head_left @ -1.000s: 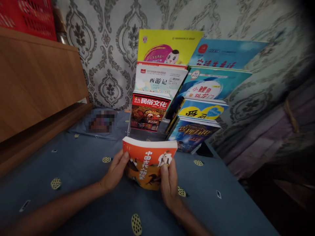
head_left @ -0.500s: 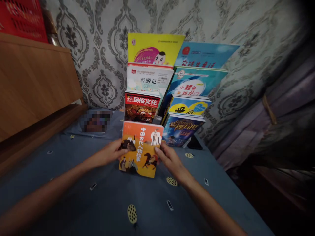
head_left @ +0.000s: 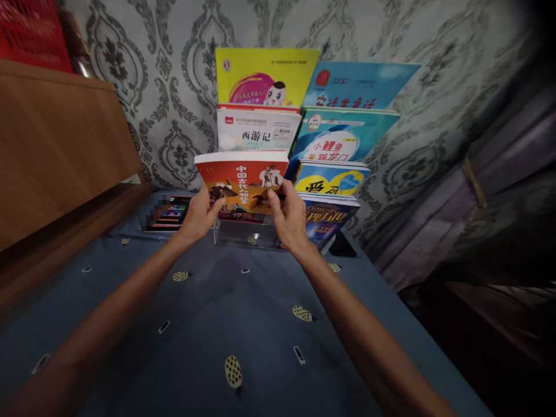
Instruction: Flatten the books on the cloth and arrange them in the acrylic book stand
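Big grey patterned wall [head_left: 373, 29] dead ahead of us at twelve o'clock, and the blue sheet [head_left: 208, 324] with its yellow prints runs from there right down to six! Over at ten o'clock we've got the wooden cabinet [head_left: 56, 145]; out at two, the bunched purplish curtain [head_left: 512, 150]. Twelve o'clock again, the clear rack [head_left: 234, 233], loaded in tiers. The red basket [head_left: 35, 35] sits up on the cabinet, far out at ten. Top of the rack, we see the yellow-green book [head_left: 267, 75] beside the blue book [head_left: 365, 84], with the teal book [head_left: 347, 133] and the white book [head_left: 256, 127] a tier lower.

And here's the one we're on: the orange book [head_left: 241, 184], a shade short of twelve, in front of the rack's left column, cover towards us, white page edges showing on top! It hides most of the red book [head_left: 243, 218]; whether the two touch, we can't tell. Our left hand [head_left: 200, 213] is clamped on it at eight o'clock, our right hand [head_left: 289, 213] clamped at four, both thumbs on the cover. Smallest of all, a flat black object [head_left: 343, 246] lies at one o'clock, just beside the rack.
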{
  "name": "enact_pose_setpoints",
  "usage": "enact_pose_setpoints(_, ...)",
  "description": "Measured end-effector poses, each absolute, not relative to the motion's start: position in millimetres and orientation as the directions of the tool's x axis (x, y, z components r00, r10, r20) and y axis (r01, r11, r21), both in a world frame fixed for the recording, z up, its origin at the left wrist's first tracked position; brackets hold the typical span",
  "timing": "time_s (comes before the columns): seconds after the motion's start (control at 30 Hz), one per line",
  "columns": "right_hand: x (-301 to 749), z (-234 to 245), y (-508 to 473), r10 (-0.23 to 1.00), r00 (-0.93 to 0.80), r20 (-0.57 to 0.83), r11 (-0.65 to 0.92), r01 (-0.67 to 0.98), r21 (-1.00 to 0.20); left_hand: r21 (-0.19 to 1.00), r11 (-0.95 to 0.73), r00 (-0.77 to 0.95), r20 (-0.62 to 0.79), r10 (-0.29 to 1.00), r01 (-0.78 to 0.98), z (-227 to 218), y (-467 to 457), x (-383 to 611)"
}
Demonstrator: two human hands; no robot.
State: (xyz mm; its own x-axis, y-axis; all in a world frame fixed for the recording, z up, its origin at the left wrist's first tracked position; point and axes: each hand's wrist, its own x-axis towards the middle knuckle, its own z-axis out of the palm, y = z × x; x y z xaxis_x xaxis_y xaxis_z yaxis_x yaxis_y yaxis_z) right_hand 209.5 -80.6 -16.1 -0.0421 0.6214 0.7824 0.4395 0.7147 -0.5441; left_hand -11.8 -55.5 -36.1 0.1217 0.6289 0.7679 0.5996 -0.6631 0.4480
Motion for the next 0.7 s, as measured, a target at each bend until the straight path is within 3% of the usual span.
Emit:
enact_pose_setpoints(0.23,212,-23,-87,0.689,-0.021,0.725,0.616,0.545,-0.569,0.473,-0.624,0.14,0.717,0.683,0.622,-38,-58,-15)
enact_pose_setpoints(0.5,213,-52,-74,0.761,-0.049,0.647,0.561,0.549,-0.619,0.541,-0.575,0.145,0.638,0.756,0.614,-63,-49,-16)
enact_pose_setpoints(0.7,212,-72,-65,0.763,0.017,0.646,0.464,0.681,-0.566,0.389,-0.557,0.144,0.713,0.686,0.734,-71,-52,-14)
